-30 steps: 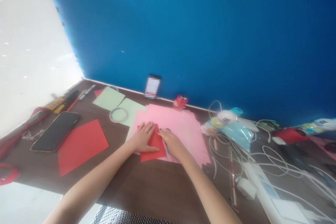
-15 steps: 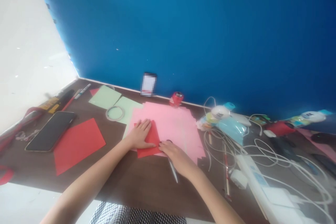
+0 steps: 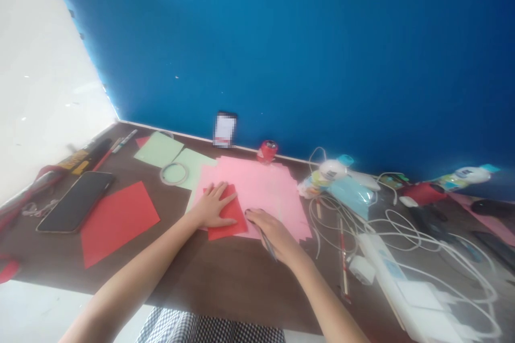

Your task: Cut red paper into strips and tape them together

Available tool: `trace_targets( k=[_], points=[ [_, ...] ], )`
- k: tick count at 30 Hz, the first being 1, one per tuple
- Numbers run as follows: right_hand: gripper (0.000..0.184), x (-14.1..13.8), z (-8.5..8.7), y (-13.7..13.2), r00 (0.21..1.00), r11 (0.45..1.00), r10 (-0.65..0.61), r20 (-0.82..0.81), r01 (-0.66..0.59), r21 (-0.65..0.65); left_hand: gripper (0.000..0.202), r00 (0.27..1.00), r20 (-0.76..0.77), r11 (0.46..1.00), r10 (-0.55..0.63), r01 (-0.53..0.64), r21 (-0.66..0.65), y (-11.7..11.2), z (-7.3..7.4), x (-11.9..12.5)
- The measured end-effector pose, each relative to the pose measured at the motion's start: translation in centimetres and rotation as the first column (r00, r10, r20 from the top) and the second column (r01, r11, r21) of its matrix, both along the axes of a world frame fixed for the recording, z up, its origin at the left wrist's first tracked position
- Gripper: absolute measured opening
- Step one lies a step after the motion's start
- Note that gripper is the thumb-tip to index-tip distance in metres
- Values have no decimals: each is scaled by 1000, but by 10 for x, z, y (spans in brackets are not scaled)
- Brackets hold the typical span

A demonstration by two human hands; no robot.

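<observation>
My left hand (image 3: pixel 213 207) lies with fingers spread on a folded piece of red paper (image 3: pixel 235 220), pressing it onto a stack of pink paper sheets (image 3: pixel 277 187). Just right of the red paper is my right hand (image 3: pixel 271 228), fingers curled. A slim silver tool (image 3: pixel 268 246), which looks like scissors with a dark handle, runs along its palm side, pointing back toward me. Most of the handle is hidden by the hand. The right fingertips are beside the red paper's edge, over the pink sheets.
Left are a red sheet (image 3: pixel 120 225), a phone (image 3: pixel 75 201), green sheets (image 3: pixel 159 149) and a tape roll (image 3: pixel 174 164). A red round object (image 3: pixel 267 151) stands by the blue wall. On the right are a glue bottle (image 3: pixel 332 170), tangled white cables (image 3: pixel 402 225) and a power strip (image 3: pixel 380 257).
My right hand has drawn slightly right, away from the red paper's edge, and the silver tool now lies closer along the hand. The left fingers are spread a little wider on the red paper.
</observation>
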State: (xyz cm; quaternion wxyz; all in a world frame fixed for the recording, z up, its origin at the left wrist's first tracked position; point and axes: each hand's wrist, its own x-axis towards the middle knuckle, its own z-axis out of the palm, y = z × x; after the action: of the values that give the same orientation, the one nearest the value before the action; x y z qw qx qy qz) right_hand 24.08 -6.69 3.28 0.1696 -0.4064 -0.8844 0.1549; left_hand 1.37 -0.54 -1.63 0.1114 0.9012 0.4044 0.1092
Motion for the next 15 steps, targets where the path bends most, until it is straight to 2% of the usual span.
trace_targets(
  k=[2,7,11,15],
  points=[
    [43,-7,-11,5,998,998,34,44,-36,51,82,1000,-8,1000,-21,21,9,0,1,0],
    [35,-19,-33,30,990,979,9,142,-37,201,83,998,-14,998,-59,59,10,0,2,1],
    [35,-20,-32,46,985,970,15,172,-56,238,84,999,-12,999,-49,49,18,1,1,1],
    [31,-13,-24,33,983,974,58,173,-94,204,84,999,-16,999,-44,44,5,1,2,1]
  ],
)
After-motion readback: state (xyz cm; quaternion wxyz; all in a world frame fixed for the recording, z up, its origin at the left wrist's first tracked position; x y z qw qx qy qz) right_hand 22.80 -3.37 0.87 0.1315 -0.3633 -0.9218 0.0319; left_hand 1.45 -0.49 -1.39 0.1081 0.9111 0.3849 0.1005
